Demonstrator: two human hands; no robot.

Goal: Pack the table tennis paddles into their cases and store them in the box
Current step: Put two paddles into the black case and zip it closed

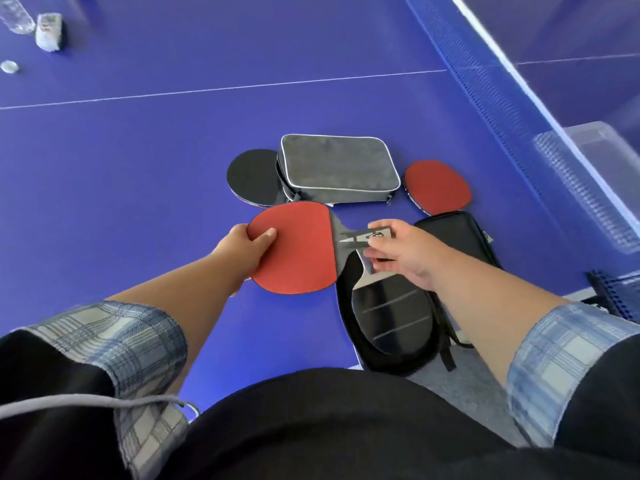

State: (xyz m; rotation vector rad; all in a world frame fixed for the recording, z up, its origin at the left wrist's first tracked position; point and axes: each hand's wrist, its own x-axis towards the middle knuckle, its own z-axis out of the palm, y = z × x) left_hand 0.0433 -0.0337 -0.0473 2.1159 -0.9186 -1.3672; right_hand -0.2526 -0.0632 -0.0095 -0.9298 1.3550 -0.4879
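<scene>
Two hands are gripping one red paddle (294,247) just left of the open black case (398,306): left hand (249,247) is pinching the blade edge, right hand (405,251) is clamping fingers on the handle, probably steadying it for sliding in; clear box (595,168) is waiting far right.

Matt red rubber paddle (294,247) at centre; grey woven-cloth case (337,168) above it; smooth blue table (138,150); possibly clear plastic box (595,161), right edge.

Blue table tennis table (138,150), white centre line, net along its right side.
On it: grey rectangular fabric case (339,168), black-faced paddle (251,176), red-faced paddle (438,187), open black case (398,306), clear plastic bottle (15,13).
</scene>
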